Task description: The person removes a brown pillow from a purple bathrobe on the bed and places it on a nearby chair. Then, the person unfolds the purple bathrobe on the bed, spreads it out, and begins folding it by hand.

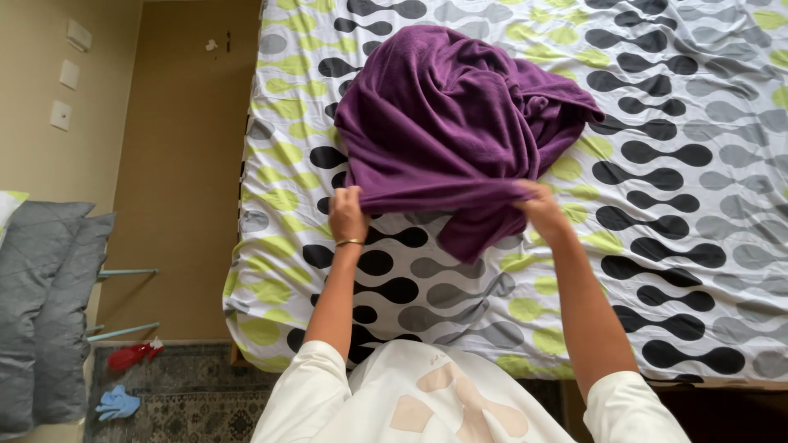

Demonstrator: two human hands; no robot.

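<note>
Head view, looking down along both outstretched arms. A crumpled, deep purple fleece blanket (pixel 460 123) lies heaped in the upper centre of the frame on a bed covered by a white sheet printed with black, grey and lime-green dumbbell shapes (pixel 681 205). The left hand (pixel 348 215), left of centre and wearing a thin gold bangle (pixel 350 242) at the wrist, is clenched on the blanket's near edge. The right hand (pixel 538 207), right of centre, pinches the same edge, which stretches taut between the two hands while a fold hangs below it. White short sleeves and a white shirt front (pixel 443 394) fill the bottom centre. At the left edge stand grey cushions (pixel 49 303); below them, on a patterned rug (pixel 189 394), lie a red object (pixel 131 355) and a light blue cloth (pixel 117 403).
</note>
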